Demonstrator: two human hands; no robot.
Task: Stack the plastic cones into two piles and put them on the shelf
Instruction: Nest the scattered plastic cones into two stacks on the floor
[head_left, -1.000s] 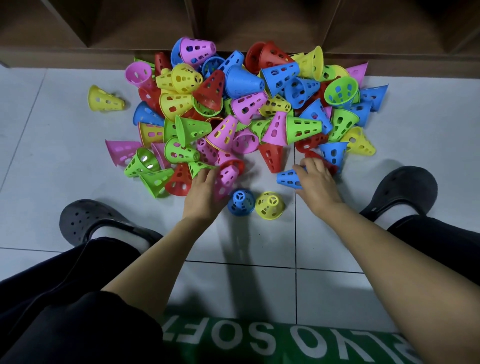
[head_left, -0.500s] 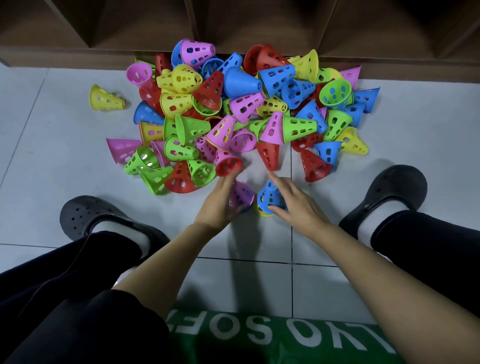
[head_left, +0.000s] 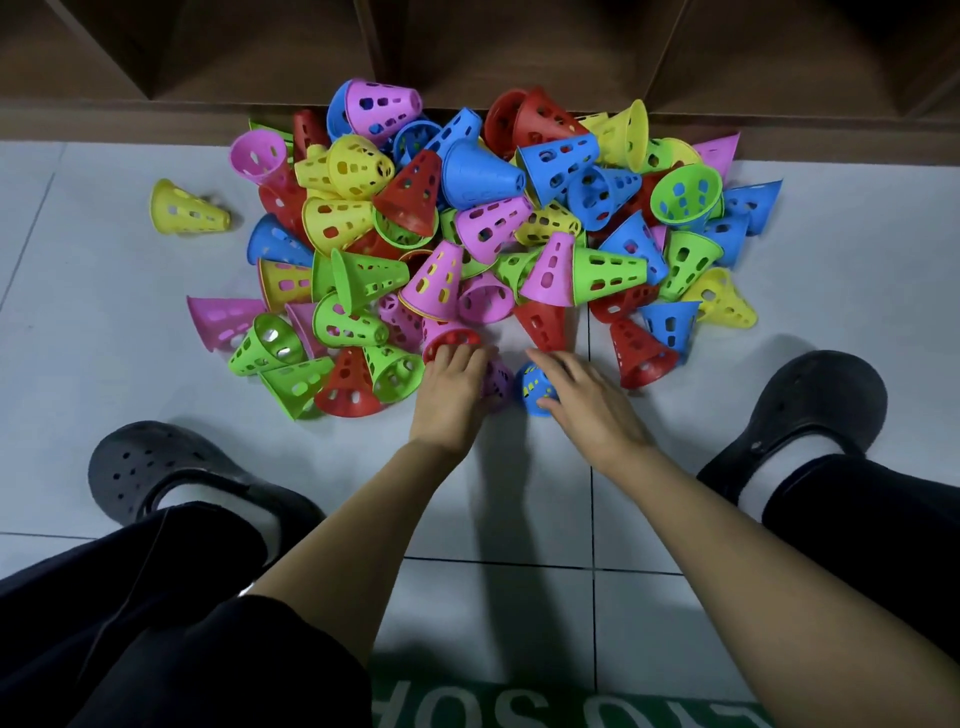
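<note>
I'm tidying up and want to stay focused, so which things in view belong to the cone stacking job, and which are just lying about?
Part of the job: heap of cones, stray yellow cone, blue cone gripped by the right hand, pink cone beside the left hand, shelf.

Just lying about: black clogs, green mat.

Dim, even overhead light, soft arm shadows on pale tiles, wide-angle edge bending, sharp focus.
</note>
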